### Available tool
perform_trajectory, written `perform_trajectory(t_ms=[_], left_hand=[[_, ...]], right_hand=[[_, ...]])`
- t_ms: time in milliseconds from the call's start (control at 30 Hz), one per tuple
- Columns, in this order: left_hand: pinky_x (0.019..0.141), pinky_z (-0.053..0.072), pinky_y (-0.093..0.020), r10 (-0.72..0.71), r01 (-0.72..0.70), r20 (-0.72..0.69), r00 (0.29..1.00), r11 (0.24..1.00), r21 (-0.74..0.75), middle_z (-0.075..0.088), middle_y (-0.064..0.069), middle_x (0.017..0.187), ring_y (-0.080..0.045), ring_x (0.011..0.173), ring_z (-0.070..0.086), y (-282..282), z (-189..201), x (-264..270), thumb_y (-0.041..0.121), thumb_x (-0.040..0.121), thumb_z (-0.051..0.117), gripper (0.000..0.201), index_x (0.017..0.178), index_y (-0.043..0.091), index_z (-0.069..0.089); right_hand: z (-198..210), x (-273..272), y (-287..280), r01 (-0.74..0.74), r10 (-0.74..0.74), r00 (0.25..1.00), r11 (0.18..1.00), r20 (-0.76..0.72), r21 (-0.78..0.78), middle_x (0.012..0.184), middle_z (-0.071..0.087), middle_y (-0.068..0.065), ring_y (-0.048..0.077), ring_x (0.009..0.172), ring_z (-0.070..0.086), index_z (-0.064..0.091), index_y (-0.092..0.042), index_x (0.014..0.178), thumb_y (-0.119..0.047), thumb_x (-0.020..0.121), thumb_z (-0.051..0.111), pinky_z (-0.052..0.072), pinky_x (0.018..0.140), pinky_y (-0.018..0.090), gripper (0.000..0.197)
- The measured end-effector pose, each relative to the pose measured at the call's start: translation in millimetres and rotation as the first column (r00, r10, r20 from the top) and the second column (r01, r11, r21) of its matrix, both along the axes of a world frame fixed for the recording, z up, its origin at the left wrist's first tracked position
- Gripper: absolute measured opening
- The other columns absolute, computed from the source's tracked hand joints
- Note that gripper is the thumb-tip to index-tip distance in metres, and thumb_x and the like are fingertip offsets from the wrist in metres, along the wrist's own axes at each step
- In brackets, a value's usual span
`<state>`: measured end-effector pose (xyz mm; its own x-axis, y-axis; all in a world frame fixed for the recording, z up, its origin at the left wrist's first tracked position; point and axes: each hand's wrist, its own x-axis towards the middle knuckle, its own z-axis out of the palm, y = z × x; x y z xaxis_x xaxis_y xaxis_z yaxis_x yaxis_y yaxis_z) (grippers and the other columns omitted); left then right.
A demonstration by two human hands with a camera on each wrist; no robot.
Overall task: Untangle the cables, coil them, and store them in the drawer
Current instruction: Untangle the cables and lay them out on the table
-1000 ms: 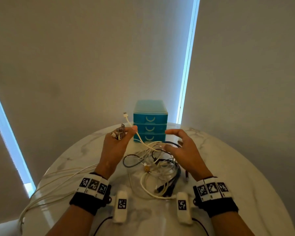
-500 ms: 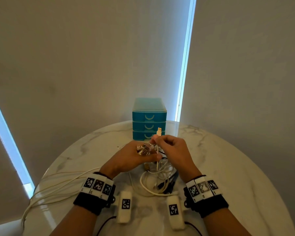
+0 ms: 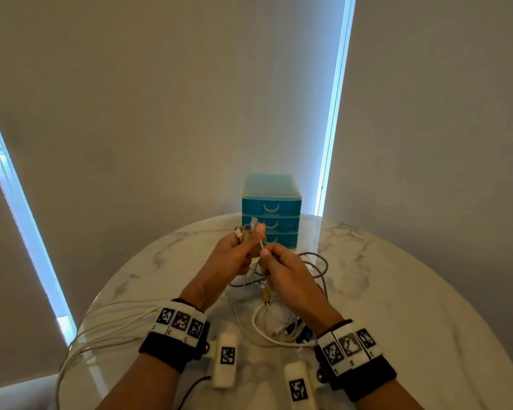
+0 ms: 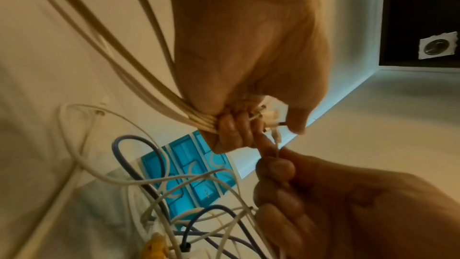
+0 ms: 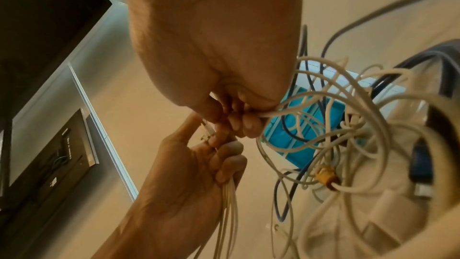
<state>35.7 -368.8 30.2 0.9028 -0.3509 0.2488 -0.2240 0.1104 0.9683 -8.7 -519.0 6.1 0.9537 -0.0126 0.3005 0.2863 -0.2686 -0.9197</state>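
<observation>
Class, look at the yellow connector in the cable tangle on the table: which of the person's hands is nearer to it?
Right. The right hand hovers just above the yellow connector, pinching a thin white cable; the left hand is farther up-left, gripping a bundle of white cables.

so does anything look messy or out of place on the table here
Yes: the cable tangle in front of the blue drawer unit is still a knot of white and dark leads. White cables also trail from the left hand over the table's left edge. All three drawers look closed.
</observation>
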Motion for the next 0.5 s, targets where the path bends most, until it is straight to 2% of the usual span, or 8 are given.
perform_trajectory(t_ms=[100,200,267,367,400,467,500], left_hand=[[0.053,0.04,-0.017,0.148,-0.149,0.093,0.985,0.989,0.004,0.054,0.015,0.062,-0.004,0.056,0.045,-2.0,1.1,-3.4,0.051,0.107,0.056,0.033,0.087,0.027,0.066],[0.054,0.043,-0.017,0.312,-0.306,0.116,0.943,0.95,-0.066,0.052,0.015,0.055,-0.001,0.051,0.046,2.7,3.7,-2.0,0.049,0.106,0.058,0.038,0.077,0.024,0.06],[0.052,0.039,-0.023,0.4,-0.382,0.081,0.913,0.907,-0.177,0.048,0.011,0.057,-0.006,0.051,0.042,10.7,1.6,4.7,0.052,0.104,0.062,0.041,0.081,0.019,0.059],[0.05,0.031,-0.027,0.476,-0.465,-0.062,0.877,0.811,-0.355,0.039,0.001,0.064,-0.011,0.054,0.032,20.3,-3.2,16.7,0.054,0.101,0.067,0.039,0.094,0.017,0.06],[0.05,0.029,-0.027,0.478,-0.477,-0.102,0.872,0.788,-0.388,0.04,0.001,0.066,-0.01,0.054,0.031,21.4,-4.2,18.5,0.053,0.101,0.068,0.038,0.092,0.017,0.061],[0.051,0.029,-0.026,0.468,-0.482,-0.143,0.872,0.769,-0.421,0.047,0.002,0.069,-0.008,0.052,0.033,21.1,-6.8,22.5,0.052,0.102,0.067,0.036,0.086,0.02,0.064],[0.05,0.029,-0.026,0.464,-0.48,-0.147,0.873,0.765,-0.429,0.05,0.002,0.069,-0.007,0.05,0.034,20.5,-7.0,22.7,0.053,0.102,0.066,0.036,0.084,0.021,0.066]], right_hand=[[4.9,-3.8,-4.2,0.028,-0.025,0.999,0.993,0.026,-0.118,0.092,0.073,-0.005,0.006,0.083,0.068,0.071,-0.027,0.107,-0.039,0.109,0.056,0.054,0.073,0.02,0.019],[9.2,-9.1,-8.8,0.005,-0.001,1.0,0.98,0.02,-0.2,0.094,0.077,-0.005,0.008,0.085,0.073,0.073,-0.028,0.109,-0.039,0.105,0.065,0.059,0.069,0.018,0.014],[13.1,-10.5,-17.6,0.021,-0.013,0.999,0.959,0.031,-0.283,0.091,0.077,-0.007,0.007,0.082,0.074,0.074,-0.029,0.106,-0.034,0.102,0.07,0.057,0.068,0.015,0.008],[13.7,-5.5,-36.6,0.224,-0.199,0.975,0.871,0.103,-0.438,0.091,0.076,-0.013,0.001,0.086,0.07,0.077,-0.031,0.1,-0.031,0.095,0.079,0.051,0.076,0.009,0.005],[11.2,-2.2,-41.7,0.284,-0.256,0.959,0.846,0.124,-0.452,0.093,0.075,-0.013,0.003,0.091,0.069,0.077,-0.032,0.099,-0.029,0.093,0.082,0.054,0.083,0.014,0.009],[5.1,3.1,-46.5,0.33,-0.311,0.943,0.817,0.121,-0.472,0.1,0.074,-0.011,0.007,0.103,0.065,0.078,-0.033,0.1,-0.023,0.09,0.084,0.057,0.096,0.03,0.015],[3.4,3.7,-47.3,0.345,-0.325,0.937,0.799,0.129,-0.493,0.102,0.073,-0.011,0.009,0.108,0.062,0.079,-0.033,0.1,-0.021,0.09,0.083,0.055,0.097,0.031,0.016]])
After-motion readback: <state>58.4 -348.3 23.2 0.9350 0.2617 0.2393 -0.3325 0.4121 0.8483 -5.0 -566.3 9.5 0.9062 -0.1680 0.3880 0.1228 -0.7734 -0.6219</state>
